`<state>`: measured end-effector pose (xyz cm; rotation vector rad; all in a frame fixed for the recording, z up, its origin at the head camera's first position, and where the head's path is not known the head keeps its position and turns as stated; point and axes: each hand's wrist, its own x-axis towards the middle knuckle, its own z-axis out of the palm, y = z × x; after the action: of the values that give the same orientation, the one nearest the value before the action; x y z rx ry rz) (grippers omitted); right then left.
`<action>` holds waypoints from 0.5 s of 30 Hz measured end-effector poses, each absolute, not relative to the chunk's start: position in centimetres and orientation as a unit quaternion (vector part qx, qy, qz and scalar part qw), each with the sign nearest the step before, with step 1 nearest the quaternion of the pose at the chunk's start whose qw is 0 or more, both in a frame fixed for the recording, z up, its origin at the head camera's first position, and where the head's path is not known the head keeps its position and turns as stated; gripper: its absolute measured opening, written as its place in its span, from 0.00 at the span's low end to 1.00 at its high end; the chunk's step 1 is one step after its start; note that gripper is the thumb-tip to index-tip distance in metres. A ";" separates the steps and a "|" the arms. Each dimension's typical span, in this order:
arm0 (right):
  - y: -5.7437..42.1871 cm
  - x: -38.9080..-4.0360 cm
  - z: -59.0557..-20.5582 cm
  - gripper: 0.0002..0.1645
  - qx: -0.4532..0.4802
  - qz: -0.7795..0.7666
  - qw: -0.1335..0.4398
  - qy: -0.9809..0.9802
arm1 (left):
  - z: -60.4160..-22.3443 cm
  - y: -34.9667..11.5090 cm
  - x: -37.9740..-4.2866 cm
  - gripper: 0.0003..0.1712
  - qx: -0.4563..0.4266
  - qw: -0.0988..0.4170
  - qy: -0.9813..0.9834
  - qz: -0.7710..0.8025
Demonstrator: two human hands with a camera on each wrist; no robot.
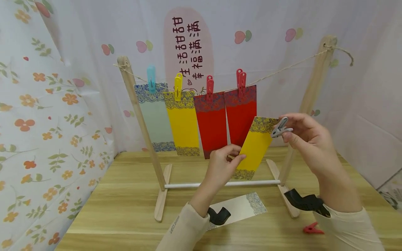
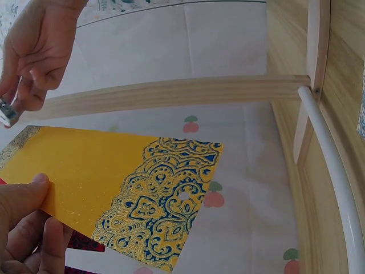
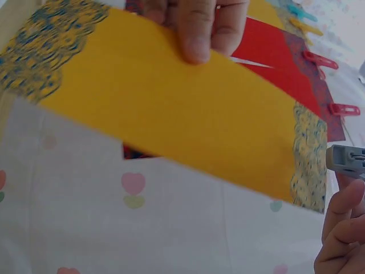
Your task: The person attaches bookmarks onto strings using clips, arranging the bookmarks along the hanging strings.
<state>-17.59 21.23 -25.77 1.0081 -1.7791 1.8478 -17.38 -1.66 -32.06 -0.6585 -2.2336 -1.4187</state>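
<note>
My left hand (image 1: 220,165) pinches a yellow card (image 1: 255,150) by its left long edge, the thumb on its front face. The card has dark patterned bands at both ends and is held tilted in front of the right-hand red card (image 1: 240,118). Between the thumb and fingers of my right hand (image 1: 314,143) is a grey clothespin (image 1: 280,129), close to the card's top right corner. In the right wrist view the clothespin (image 3: 347,160) is beside the patterned end of the yellow card (image 3: 188,108); whether it touches cannot be told.
A string (image 1: 289,65) runs between two wooden posts (image 1: 309,94). Clothespins in blue (image 1: 151,78), yellow (image 1: 178,87) and red (image 1: 209,89) hold cards on it. A white rod (image 1: 251,183) joins the feet. On the table lie a pale card (image 1: 235,209) and a red clothespin (image 1: 312,228).
</note>
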 end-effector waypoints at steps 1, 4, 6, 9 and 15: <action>21.0 -17.6 -25.5 0.21 0.359 0.666 0.195 -0.624 | -32.0 -1.6 -17.4 0.08 -0.237 0.203 -0.800 -0.512; 20.4 -17.6 -24.7 0.19 0.361 0.670 0.205 -0.615 | -31.8 -1.3 -17.5 0.08 -0.242 0.199 -0.794 -0.520; 20.0 -17.5 -24.1 0.18 0.346 0.675 0.216 -0.615 | -31.6 -1.2 -17.6 0.07 -0.245 0.204 -0.790 -0.525; 19.6 -17.5 -23.2 0.18 0.342 0.681 0.220 -0.608 | -31.2 -1.1 -17.7 0.07 -0.246 0.215 -0.785 -0.526; 18.9 -17.9 -22.0 0.19 0.365 0.711 0.211 -0.562 | -30.5 -1.0 -17.7 0.08 -0.256 0.215 -0.785 -0.521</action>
<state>-17.86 18.90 -21.98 1.0153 -1.5628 1.9753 -17.72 -0.99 -30.48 -0.7096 -2.1775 -1.4458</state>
